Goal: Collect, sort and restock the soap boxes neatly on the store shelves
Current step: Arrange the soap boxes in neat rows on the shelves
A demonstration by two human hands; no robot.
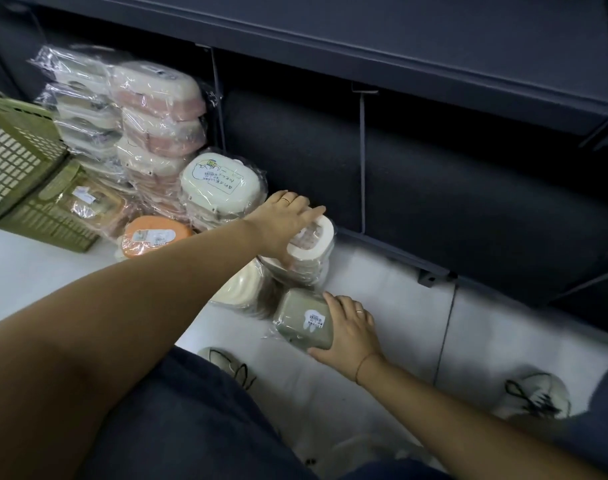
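Observation:
My left hand [283, 220] reaches forward and grips a white soap box [313, 242] on top of a short stack on the floor, at the edge of the dark bottom shelf [434, 188]. My right hand [347, 334] holds an olive-green wrapped soap box [300, 318] on the floor tiles, thumb under its near edge. Pink and cream soap boxes [157, 109] stand stacked in plastic wrap on the shelf's left section. A cream box with a label [219, 181] tops another stack beside them. An orange box [153, 237] lies on the floor.
A green plastic basket [22, 174] lies tipped at the left, with a wrapped box in it. A clear divider [217, 98] and a thin wire divider [363, 161] split the shelf. An upper shelf [399, 39] overhangs. My shoes [534, 396] stand on the white floor.

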